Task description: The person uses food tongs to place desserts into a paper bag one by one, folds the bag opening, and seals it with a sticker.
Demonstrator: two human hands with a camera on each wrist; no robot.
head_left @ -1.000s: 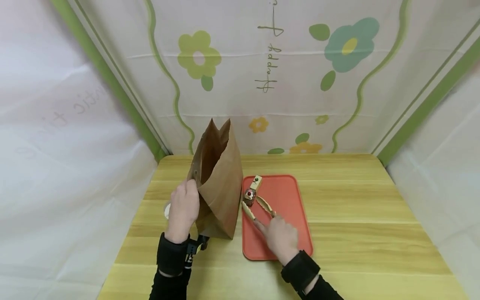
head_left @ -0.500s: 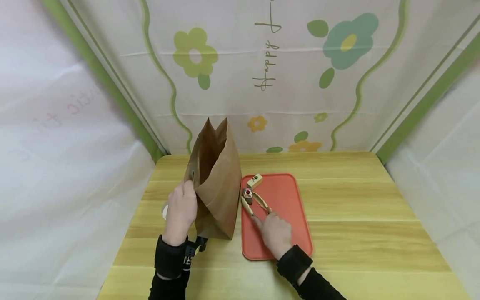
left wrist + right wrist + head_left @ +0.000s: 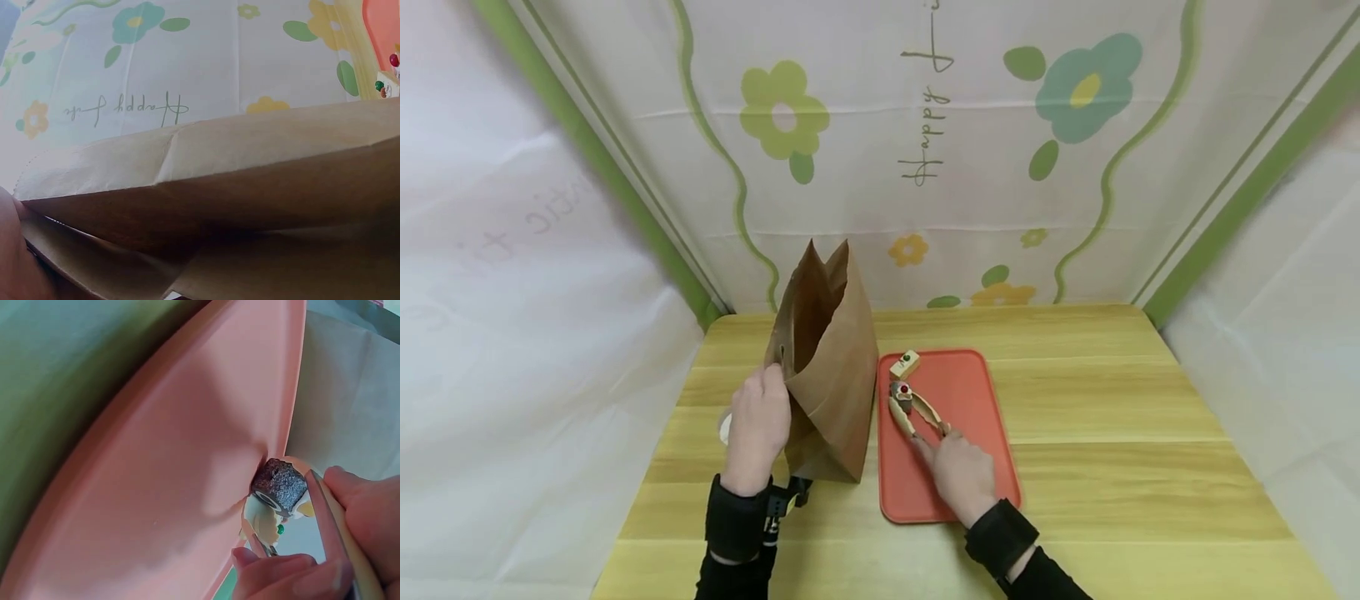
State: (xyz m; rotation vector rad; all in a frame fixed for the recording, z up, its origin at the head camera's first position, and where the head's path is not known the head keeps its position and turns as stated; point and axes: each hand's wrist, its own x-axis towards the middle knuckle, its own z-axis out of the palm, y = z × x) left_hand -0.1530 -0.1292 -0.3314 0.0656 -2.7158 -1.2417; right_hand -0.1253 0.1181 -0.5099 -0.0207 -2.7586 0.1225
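My left hand (image 3: 758, 425) pinches the near left rim of a standing brown paper bag (image 3: 842, 392), whose mouth gapes open. In the left wrist view the bag's rim (image 3: 206, 156) fills the lower half. My right hand (image 3: 961, 471) holds a pair of tongs (image 3: 928, 412) with cream-coloured tips, low over the red tray (image 3: 951, 500). Between the tips sits a small dark brown toy cake (image 3: 901, 395) with a white and red topping. The right wrist view shows the dark cake (image 3: 280, 485) between both tips; how firmly they squeeze it I cannot tell.
A pale yellow block-shaped cake (image 3: 905, 364) with a green dot lies at the tray's far left corner. Part of a white round thing (image 3: 725, 428) shows behind my left hand. The wooden table (image 3: 1097, 417) ends at a hanging patterned cloth (image 3: 857, 167).
The pale cake has turned and come apart from the dark one. The dark cake has turned between the tongs' tips and shifted slightly right. My left hand keeps its hold on the bag.
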